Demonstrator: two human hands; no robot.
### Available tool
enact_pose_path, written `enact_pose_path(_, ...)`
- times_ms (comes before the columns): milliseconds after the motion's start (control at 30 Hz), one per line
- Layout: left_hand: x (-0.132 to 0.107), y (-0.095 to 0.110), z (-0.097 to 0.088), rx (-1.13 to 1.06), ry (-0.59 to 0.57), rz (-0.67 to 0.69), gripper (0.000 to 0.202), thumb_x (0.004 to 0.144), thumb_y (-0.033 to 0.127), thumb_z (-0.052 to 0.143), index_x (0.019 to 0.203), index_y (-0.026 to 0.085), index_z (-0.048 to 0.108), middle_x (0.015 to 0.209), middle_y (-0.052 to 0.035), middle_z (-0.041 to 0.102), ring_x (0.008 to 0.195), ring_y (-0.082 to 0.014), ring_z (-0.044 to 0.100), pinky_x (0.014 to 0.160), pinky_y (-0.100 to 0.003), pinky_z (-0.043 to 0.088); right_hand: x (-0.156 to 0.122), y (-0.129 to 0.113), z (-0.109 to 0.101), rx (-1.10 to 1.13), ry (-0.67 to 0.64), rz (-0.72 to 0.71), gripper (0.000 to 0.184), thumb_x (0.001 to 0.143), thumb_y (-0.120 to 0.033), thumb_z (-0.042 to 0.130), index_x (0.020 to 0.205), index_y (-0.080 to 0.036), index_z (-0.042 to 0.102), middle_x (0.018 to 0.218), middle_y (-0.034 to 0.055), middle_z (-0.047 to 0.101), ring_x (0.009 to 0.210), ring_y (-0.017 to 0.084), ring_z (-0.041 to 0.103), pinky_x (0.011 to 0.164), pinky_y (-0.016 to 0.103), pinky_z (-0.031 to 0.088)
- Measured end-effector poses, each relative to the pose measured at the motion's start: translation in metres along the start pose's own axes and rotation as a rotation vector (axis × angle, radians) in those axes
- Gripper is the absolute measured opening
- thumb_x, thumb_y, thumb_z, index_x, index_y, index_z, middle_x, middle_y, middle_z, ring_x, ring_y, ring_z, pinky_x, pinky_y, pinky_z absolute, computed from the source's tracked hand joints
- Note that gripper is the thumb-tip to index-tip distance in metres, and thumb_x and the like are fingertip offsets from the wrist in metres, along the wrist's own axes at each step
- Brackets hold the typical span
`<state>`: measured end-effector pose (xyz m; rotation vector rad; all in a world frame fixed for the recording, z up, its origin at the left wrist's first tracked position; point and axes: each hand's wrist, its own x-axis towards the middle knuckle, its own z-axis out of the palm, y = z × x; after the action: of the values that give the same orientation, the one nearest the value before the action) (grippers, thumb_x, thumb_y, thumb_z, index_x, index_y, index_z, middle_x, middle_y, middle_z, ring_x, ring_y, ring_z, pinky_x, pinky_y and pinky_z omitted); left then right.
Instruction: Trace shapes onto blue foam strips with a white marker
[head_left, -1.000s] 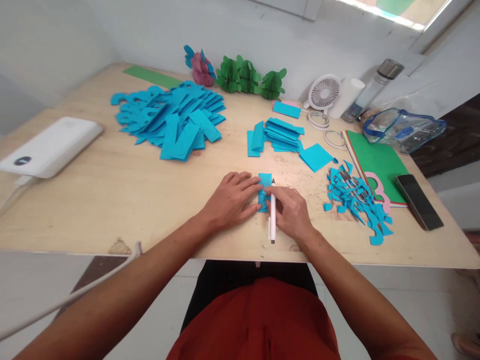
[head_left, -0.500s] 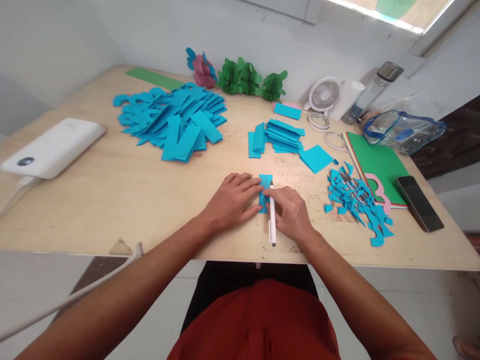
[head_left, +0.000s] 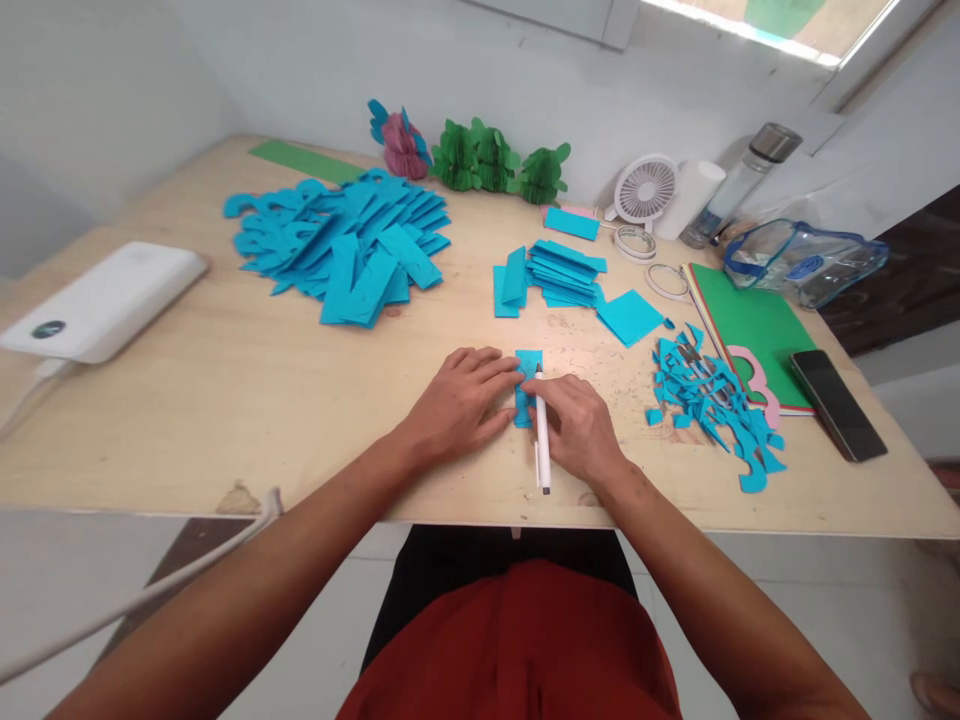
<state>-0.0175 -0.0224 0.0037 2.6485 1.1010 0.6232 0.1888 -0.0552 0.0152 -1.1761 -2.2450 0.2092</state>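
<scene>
A small folded blue paper piece lies near the front middle of the wooden table. My left hand rests flat on the table with its fingertips pressing the piece's left side. My right hand grips a white pen, whose tip touches the blue piece. A stack of folded blue papers and a loose blue square lie just beyond.
A big heap of cut blue shapes sits at back left, blue scraps at right. Also here: white power bank, green sheets with a pink template, phone, fan, bottle, clear pouch, tape rings, paper flowers.
The pen tip has slid slightly left and toward me along the blue piece. My left hand has stayed in place.
</scene>
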Motion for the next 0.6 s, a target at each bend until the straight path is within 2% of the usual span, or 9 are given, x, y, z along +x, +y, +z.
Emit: enact_pose_path(600,0.0005,0.0015,-0.0019,-0.028,-0.003,-0.010,0.041,0.087,0.029,0.046,0.123,0.019,0.063,0.135,-0.0114,0.062,0.127,-0.0323,0.050,0.109,-0.055,0.036,-0.0001,-0.0011,-0.0003,-0.005,-0.017,0.027,0.034,0.088,-0.010,0.052,0.117,-0.023,0.065,0.102,0.0079,0.073,0.094,0.025,0.062,0.080,0.038,0.049)
